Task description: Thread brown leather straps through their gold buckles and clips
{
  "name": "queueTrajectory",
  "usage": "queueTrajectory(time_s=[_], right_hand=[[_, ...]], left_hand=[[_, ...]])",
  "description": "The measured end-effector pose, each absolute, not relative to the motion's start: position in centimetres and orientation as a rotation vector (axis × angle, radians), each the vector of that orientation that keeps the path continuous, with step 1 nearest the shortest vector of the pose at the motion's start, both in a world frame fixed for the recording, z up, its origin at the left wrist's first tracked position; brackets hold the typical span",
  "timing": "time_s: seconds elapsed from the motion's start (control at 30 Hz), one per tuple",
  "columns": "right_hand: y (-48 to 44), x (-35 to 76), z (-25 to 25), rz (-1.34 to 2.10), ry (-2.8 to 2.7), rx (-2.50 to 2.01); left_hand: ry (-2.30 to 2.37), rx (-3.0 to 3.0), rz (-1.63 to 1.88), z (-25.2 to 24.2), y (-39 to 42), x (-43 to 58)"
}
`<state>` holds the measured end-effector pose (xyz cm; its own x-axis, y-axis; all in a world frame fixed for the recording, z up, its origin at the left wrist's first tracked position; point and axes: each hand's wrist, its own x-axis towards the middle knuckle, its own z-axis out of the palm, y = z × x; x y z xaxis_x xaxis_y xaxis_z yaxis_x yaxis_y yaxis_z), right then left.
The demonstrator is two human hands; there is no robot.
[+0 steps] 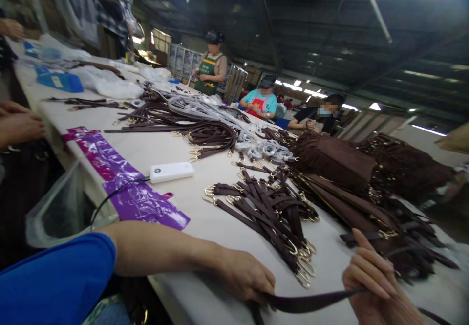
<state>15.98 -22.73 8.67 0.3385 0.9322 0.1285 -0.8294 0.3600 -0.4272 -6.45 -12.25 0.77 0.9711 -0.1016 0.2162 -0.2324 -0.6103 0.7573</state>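
A dark brown strap [306,303] stretches between my two hands near the table's front edge. My left hand [247,276] is closed around one part of it, and a short length hangs below the fingers. My right hand [373,281] has its fingers curled on the strap farther right, with the index finger pointing up; the strap runs on past it to the lower right. Just beyond my hands lies a heap of short brown straps [264,207] with gold-coloured clasps. Brown fringed bags [333,161] are piled behind my right hand.
A white power bank [171,172] with a black cable lies beside purple tape [142,198] on the table. Long brown straps [205,132] and plastic-wrapped rolls [269,149] spread farther back. A co-worker's hands [20,124] show at the left; several people work across the table.
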Motion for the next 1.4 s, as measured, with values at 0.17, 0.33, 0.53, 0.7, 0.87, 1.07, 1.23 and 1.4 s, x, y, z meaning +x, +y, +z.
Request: queueTrajectory(time_s=[0.17, 0.33, 0.53, 0.7, 0.87, 1.07, 1.23, 1.4], right_hand=[[-23.9, 16.9, 8.9, 0.949, -0.408, -0.28], [-22.8, 16.4, 7.3, 1.041, -0.49, -0.409], [-22.5, 15.7, 7.2, 1.068, -0.565, -0.522], [-22.9, 15.7, 7.8, 1.005, -0.554, -0.64], [-22.7, 15.5, 7.6, 1.056, -0.644, -0.78], [-22.1, 14.3, 7.1, 1.216, -0.733, -0.849], [-21.0, 11.9, 6.2, 1.609, -1.033, -1.208], [-20.5, 12.7, 5.2, 1.344, -0.983, -1.434]], left_hand=[[-0.256, 2.286, 0.237, 2.9, -10.0, -8.0], [0.48, 2.684, 0.467, 3.5, -5.1, -9.1], [0.593, 2.817, 0.307, 3.1, -3.2, -9.3], [0.473, 2.724, 0.105, 4.9, -1.8, -10.9], [0.531, 2.734, -0.002, 6.0, -1.0, -12.2], [0.238, 2.768, 0.372, 4.0, -5.9, -8.5], [0.333, 2.625, 0.392, 2.3, -7.7, -6.0], [0.363, 2.317, 0.491, 2.8, -5.7, -7.1]])
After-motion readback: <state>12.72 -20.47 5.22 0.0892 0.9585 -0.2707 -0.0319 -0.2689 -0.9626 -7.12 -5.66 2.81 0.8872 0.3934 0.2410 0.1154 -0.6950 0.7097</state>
